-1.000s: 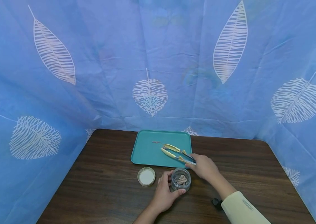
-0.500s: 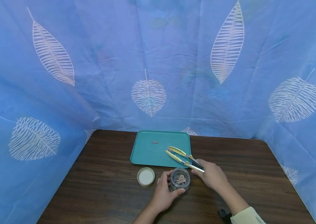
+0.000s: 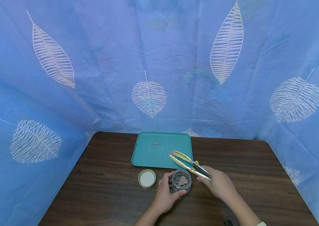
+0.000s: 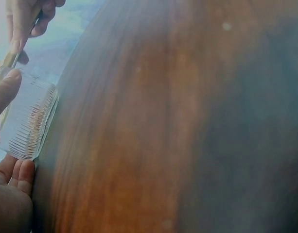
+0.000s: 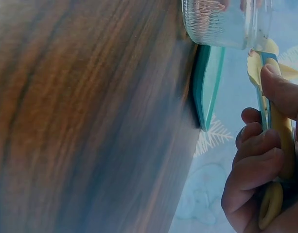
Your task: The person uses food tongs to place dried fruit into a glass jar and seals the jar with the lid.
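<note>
My left hand (image 3: pixel 165 195) grips a clear glass jar (image 3: pixel 181 189), thumb and fingers curled round its side. Pinkish-brown, twisted strips (image 3: pixel 182 181) lie inside the jar; their exact kind cannot be told. My right hand (image 3: pixel 218 182) holds tongs with pale yellow tips (image 3: pixel 178 159) and metal arms. The tongs' arms are spread, tips over the front right of a teal tray (image 3: pixel 148 158). A small pinkish-brown bit shows at the upper tip. One thin reddish strip (image 3: pixel 156 144) lies on the tray. In the right wrist view, fingers wrap the tongs' yellow handle (image 5: pixel 284 145).
A round lid (image 3: pixel 147 178), white inside with a gold-toned rim, lies left of the jar. Everything stands on a dark brown wooden table (image 3: pixel 103 175). Blue cloth (image 3: pixel 114 78) with white leaf prints hangs behind and at both sides.
My right hand has drawn the tongs back to the right and towards me, away from the tray's middle. My left hand and the jar have stayed in place.
</note>
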`<state>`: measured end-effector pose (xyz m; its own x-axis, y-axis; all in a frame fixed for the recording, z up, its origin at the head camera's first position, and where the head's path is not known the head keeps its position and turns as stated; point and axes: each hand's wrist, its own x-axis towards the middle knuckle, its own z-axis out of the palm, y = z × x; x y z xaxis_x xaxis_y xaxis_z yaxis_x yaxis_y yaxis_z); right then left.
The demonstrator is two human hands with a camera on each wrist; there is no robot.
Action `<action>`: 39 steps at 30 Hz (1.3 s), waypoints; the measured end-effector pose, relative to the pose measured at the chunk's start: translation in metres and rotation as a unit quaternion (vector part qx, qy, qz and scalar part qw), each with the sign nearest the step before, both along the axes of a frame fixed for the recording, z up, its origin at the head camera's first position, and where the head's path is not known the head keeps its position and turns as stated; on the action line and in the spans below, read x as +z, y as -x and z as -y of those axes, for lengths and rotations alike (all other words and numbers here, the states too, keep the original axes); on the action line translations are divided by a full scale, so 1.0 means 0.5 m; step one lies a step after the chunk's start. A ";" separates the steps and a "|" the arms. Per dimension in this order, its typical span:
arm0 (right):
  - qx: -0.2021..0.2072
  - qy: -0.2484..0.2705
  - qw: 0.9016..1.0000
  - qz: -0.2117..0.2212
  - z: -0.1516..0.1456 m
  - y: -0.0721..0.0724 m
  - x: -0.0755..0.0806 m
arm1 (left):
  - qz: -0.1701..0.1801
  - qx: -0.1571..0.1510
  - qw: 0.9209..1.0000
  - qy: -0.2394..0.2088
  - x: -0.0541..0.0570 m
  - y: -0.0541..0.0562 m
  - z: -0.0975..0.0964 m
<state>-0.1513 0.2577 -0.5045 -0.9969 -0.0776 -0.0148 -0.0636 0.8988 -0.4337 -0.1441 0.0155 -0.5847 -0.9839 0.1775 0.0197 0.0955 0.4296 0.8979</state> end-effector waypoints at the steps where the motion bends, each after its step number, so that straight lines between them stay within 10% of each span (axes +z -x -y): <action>1: -0.002 0.001 1.000 0.002 -0.002 -0.005 0.000 | 0.000 0.000 1.000 0.000 0.000 0.000 0.000; 39: -0.055 0.035 0.993 0.097 -0.048 -0.145 0.035 | -0.024 -0.002 1.000 -0.009 -0.003 -0.003 0.001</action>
<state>-0.0787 0.2815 -0.4870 -0.9782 0.0229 -0.2064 0.1237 0.8627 -0.4904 -0.1425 0.0149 -0.5864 -0.9810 0.1812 0.0692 0.1397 0.4127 0.9001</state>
